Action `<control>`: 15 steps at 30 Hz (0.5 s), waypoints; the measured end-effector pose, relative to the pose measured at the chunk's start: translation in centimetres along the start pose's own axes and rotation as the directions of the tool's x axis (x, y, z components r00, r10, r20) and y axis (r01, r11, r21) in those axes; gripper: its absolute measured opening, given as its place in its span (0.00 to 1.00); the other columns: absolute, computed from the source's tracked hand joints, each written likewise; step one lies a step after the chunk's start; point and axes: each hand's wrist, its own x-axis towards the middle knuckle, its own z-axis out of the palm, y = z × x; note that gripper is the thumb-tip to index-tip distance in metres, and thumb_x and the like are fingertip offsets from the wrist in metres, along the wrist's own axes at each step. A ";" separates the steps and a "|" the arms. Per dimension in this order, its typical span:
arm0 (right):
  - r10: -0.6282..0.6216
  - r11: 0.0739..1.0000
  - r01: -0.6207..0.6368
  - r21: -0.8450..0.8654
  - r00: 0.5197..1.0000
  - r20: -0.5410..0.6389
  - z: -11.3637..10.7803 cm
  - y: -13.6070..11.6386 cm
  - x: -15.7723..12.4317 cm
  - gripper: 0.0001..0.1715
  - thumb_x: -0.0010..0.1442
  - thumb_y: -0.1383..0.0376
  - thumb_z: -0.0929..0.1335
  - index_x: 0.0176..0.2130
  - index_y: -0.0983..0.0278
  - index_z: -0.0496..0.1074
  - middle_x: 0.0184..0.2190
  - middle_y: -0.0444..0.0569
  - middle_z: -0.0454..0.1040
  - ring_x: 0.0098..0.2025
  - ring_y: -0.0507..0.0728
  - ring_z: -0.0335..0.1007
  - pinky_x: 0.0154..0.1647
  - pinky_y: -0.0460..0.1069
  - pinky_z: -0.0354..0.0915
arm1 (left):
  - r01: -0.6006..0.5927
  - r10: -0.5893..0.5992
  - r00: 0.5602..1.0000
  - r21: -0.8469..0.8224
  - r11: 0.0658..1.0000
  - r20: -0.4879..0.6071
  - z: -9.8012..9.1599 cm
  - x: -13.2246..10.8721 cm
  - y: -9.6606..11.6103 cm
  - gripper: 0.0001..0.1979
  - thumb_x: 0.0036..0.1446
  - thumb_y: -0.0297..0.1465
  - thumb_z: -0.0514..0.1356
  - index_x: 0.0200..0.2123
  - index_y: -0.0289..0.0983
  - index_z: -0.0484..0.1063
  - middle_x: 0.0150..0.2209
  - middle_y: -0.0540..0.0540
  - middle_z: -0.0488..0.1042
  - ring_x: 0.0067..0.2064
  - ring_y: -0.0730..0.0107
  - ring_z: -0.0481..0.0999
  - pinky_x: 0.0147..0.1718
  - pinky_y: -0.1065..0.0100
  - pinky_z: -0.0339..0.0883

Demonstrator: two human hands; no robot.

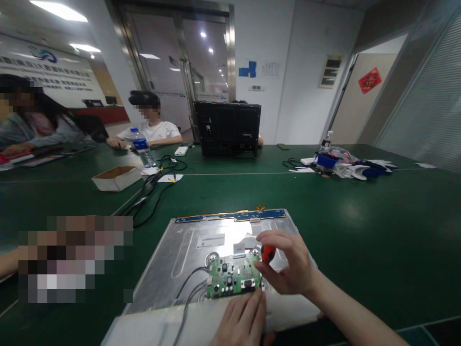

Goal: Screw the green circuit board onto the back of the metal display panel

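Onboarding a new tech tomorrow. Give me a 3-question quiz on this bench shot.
1. True or false: the right hand grips an orange-handled tool.
2. The green circuit board sits on: A) a wooden tray, B) a metal panel, C) a blue mat.
3. Which hand lies flat just below the board, nearest the camera?

Key: 1 true. 2 B. 3 the left hand.
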 end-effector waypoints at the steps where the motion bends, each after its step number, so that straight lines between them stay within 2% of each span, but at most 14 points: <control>1: 0.001 1.000 -0.001 0.004 1.000 -0.004 0.1 0.1 -0.1 0.18 0.61 0.67 0.67 0.52 0.63 0.63 0.28 0.46 0.75 0.31 0.56 0.76 0.32 0.49 0.75 | 0.000 0.000 1.000 0.005 1.000 0.010 0.0 0.0 0.0 0.15 0.67 0.28 0.50 0.49 0.27 0.72 0.43 0.36 0.78 0.42 0.60 0.77 0.41 0.64 0.75; 7: 0.054 0.998 -0.054 0.009 0.999 -0.003 0.3 0.2 -0.6 0.22 0.61 0.69 0.65 0.54 0.64 0.60 0.27 0.44 0.75 0.23 0.52 0.72 0.27 0.46 0.72 | 0.001 -0.001 1.000 0.014 1.000 -0.029 -0.4 0.5 0.0 0.19 0.71 0.28 0.44 0.46 0.27 0.73 0.41 0.38 0.79 0.39 0.62 0.78 0.39 0.66 0.75; 12: 0.044 0.999 -0.044 0.002 0.999 0.010 0.2 0.2 -0.7 0.22 0.59 0.70 0.64 0.53 0.64 0.60 0.34 0.50 0.77 0.32 0.54 0.76 0.31 0.48 0.74 | 0.015 -0.014 0.999 0.013 1.000 -0.040 -0.5 0.7 0.1 0.17 0.70 0.27 0.45 0.45 0.28 0.73 0.40 0.38 0.79 0.40 0.62 0.78 0.38 0.66 0.75; 15: 0.023 1.000 -0.023 0.006 1.000 0.013 0.1 0.2 -0.5 0.21 0.57 0.71 0.64 0.52 0.64 0.61 0.34 0.51 0.75 0.35 0.56 0.76 0.32 0.48 0.73 | 0.015 -0.015 1.000 0.006 1.000 -0.024 -0.4 0.5 0.1 0.16 0.69 0.28 0.47 0.46 0.28 0.73 0.41 0.37 0.79 0.40 0.61 0.78 0.39 0.65 0.75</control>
